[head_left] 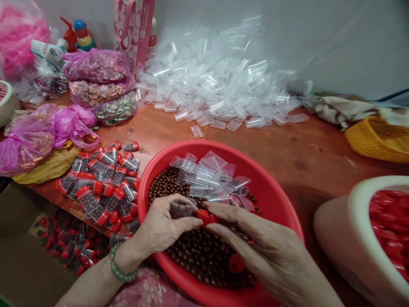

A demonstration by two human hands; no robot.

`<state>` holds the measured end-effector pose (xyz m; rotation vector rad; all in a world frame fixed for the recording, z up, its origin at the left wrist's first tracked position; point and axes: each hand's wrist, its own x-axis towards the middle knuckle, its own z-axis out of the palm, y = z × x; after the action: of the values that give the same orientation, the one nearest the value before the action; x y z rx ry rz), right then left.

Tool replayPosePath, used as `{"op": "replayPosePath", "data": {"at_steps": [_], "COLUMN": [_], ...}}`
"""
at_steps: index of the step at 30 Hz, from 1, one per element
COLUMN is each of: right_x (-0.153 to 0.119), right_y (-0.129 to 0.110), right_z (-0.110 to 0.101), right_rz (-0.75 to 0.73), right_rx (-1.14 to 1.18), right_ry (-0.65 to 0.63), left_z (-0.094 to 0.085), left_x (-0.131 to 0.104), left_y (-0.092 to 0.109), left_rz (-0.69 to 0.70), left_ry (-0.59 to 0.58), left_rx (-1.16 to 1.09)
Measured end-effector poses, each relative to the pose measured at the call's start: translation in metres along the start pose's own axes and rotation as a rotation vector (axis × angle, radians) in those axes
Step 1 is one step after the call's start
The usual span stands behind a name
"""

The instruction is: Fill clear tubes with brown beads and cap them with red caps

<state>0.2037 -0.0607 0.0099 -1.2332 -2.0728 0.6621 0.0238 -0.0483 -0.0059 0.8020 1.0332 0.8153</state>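
Observation:
Over the red basin (287, 204), my left hand (162, 224) grips a clear plastic tube (182, 209) between thumb and fingers. My right hand (255, 238) pinches a red cap (206, 216) at the tube's right end. Whether the cap is seated on the tube, I cannot tell. Below both hands lie many brown beads (204, 258). A heap of empty clear tubes (207, 175) rests on the beads at the far side of the basin. Another red cap (236, 263) lies on the beads beside my right hand.
Filled, red-capped tubes (105, 183) are piled left of the basin, more in a cardboard box (19, 230) below. Clear tubes (217, 94) are heaped against the wall. At right stand a whitish tub (338, 226) of red caps and a yellow basket (367, 140). Pink bags (99, 66) sit back left.

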Motion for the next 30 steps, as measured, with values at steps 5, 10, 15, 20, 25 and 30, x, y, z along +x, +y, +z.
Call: {"op": "replayPosePath", "data": {"at_steps": [5,10,15,20,25,30], "right_x": [-0.009,-0.016,-0.006,0.012,0.029,0.032], "right_y": [0.002,-0.001,0.006,0.005,-0.006,-0.004], "right_z": [0.02,0.031,0.016,0.004,0.009,0.009], "right_rz": [-0.155,-0.178,-0.101,0.036,-0.147,-0.223], "right_rx": [-0.093,-0.205,0.03,0.219,0.245,0.231], "right_ry": [0.196,0.222,0.16,0.275,0.126,0.019], "left_z": [-0.001,-0.002,-0.002,-0.002,-0.002,-0.003], "left_x": [0.001,0.0,-0.001,-0.001,0.001,0.003], "left_y": [-0.006,-0.007,-0.005,-0.01,-0.016,-0.013], "left_rz": [-0.001,0.002,0.015,0.013,0.054,0.098], "left_ry": [0.047,0.039,-0.011,-0.067,-0.15,-0.244], "left_rx": [0.012,-0.013,-0.037,-0.006,-0.073,-0.09]}}
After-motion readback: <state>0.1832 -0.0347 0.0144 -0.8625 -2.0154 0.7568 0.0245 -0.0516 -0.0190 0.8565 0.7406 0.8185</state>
